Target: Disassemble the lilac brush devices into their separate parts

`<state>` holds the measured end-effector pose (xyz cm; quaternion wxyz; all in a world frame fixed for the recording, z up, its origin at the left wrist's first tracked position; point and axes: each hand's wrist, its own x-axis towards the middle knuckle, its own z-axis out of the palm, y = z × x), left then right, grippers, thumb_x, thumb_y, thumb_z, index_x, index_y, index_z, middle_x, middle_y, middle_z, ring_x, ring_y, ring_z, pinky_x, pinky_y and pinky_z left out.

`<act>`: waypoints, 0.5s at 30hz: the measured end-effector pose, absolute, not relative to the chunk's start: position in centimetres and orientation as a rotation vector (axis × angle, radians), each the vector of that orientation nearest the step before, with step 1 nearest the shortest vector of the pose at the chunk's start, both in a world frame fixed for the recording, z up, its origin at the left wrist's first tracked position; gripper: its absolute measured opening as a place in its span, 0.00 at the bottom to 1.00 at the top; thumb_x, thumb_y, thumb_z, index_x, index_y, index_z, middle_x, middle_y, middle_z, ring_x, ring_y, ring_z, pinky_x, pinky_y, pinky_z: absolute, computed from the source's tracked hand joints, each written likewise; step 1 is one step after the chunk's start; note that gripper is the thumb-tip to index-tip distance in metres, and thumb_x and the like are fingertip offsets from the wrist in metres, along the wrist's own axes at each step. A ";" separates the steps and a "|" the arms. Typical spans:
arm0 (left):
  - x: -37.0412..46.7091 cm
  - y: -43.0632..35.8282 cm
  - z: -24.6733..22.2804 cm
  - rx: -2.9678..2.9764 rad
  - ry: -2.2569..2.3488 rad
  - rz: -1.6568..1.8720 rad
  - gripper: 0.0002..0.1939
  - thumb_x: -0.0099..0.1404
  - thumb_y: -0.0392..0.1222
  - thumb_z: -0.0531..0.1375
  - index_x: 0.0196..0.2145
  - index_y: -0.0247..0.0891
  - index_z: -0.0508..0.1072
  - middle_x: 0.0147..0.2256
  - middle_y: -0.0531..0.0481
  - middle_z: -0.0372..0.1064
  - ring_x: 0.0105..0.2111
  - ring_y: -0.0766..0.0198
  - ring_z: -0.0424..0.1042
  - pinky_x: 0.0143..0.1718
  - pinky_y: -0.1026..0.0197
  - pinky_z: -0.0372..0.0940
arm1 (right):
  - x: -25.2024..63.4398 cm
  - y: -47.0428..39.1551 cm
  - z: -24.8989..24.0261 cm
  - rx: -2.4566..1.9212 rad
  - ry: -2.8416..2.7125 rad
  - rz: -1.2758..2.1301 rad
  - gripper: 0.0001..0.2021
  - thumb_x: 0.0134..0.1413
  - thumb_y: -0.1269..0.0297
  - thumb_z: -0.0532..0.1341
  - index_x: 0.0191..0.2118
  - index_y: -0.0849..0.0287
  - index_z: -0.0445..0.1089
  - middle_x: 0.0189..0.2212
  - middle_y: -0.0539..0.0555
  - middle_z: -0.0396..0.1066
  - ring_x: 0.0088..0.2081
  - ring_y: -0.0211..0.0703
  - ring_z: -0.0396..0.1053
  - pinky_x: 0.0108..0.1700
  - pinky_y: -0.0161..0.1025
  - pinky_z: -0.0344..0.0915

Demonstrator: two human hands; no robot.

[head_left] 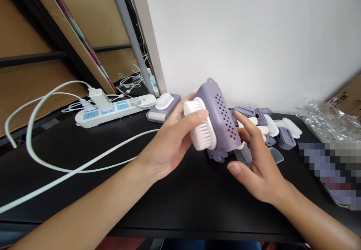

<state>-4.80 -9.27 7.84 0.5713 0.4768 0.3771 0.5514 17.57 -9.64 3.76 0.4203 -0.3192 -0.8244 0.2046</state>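
Note:
A white scrubbing brush (202, 134) with its bristles facing left sits against the side of a purple plastic holder (221, 118) with rows of small holes. My left hand (176, 135) grips the pair, the thumb pressed on the brush and the other fingers behind. The holder is tilted above the black table. Beside its right side is my right hand (258, 165), open with thumb and fingers apart; I cannot tell whether a fingertip touches the holder. Behind this hand lie loose purple and white parts, including a purple holder (286, 139) and a clear plastic piece (276, 155).
A white power strip (115, 110) with plugs and looping white cables (76, 171) occupies the left of the black table (169, 208). Another purple holder with a white brush back (164, 101) lies beside it. Crumpled clear plastic (329, 118) is at the right, below the white wall.

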 end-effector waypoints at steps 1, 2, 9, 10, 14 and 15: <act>-4.7 -9.4 7.7 1.154 0.893 1.284 0.45 0.69 0.50 0.68 0.76 0.51 0.52 0.68 0.44 0.69 0.66 0.42 0.72 0.58 0.46 0.78 | 17.4 -9.8 3.7 -0.794 -2.022 0.584 0.41 0.69 0.45 0.67 0.79 0.39 0.48 0.64 0.59 0.73 0.58 0.62 0.77 0.56 0.58 0.77; -4.7 -9.5 7.6 1.199 0.888 1.267 0.48 0.67 0.53 0.70 0.76 0.52 0.51 0.69 0.44 0.68 0.67 0.41 0.71 0.58 0.46 0.78 | 17.4 -9.9 3.7 -0.794 -1.957 0.648 0.39 0.68 0.47 0.69 0.77 0.37 0.51 0.62 0.58 0.75 0.56 0.59 0.78 0.55 0.56 0.78; -6.3 -9.2 7.1 1.486 0.737 1.217 0.47 0.62 0.73 0.70 0.71 0.52 0.65 0.65 0.42 0.71 0.64 0.41 0.72 0.50 0.51 0.80 | 18.4 -8.4 5.1 -0.760 -1.411 1.192 0.21 0.68 0.40 0.58 0.57 0.44 0.74 0.55 0.55 0.80 0.47 0.60 0.82 0.38 0.53 0.82; -6.4 -9.3 6.9 1.547 0.733 1.212 0.50 0.60 0.70 0.73 0.73 0.56 0.63 0.68 0.44 0.68 0.66 0.41 0.70 0.55 0.50 0.78 | 18.5 -8.2 5.3 -0.765 -1.404 1.272 0.23 0.67 0.40 0.57 0.57 0.45 0.75 0.57 0.56 0.80 0.49 0.63 0.82 0.39 0.54 0.82; -5.9 -10.2 6.1 1.789 0.676 1.236 0.53 0.61 0.61 0.76 0.76 0.63 0.54 0.75 0.48 0.59 0.72 0.42 0.64 0.68 0.43 0.70 | 18.1 -7.9 5.5 -0.866 -1.360 1.473 0.25 0.69 0.41 0.57 0.63 0.45 0.75 0.63 0.54 0.78 0.57 0.63 0.80 0.42 0.52 0.82; -5.7 -10.4 5.8 1.861 0.657 1.285 0.51 0.63 0.58 0.76 0.75 0.62 0.55 0.75 0.47 0.59 0.72 0.43 0.64 0.68 0.43 0.70 | 17.9 -8.1 5.4 -0.918 -1.321 1.457 0.26 0.69 0.40 0.58 0.64 0.45 0.74 0.62 0.55 0.79 0.57 0.63 0.80 0.42 0.50 0.82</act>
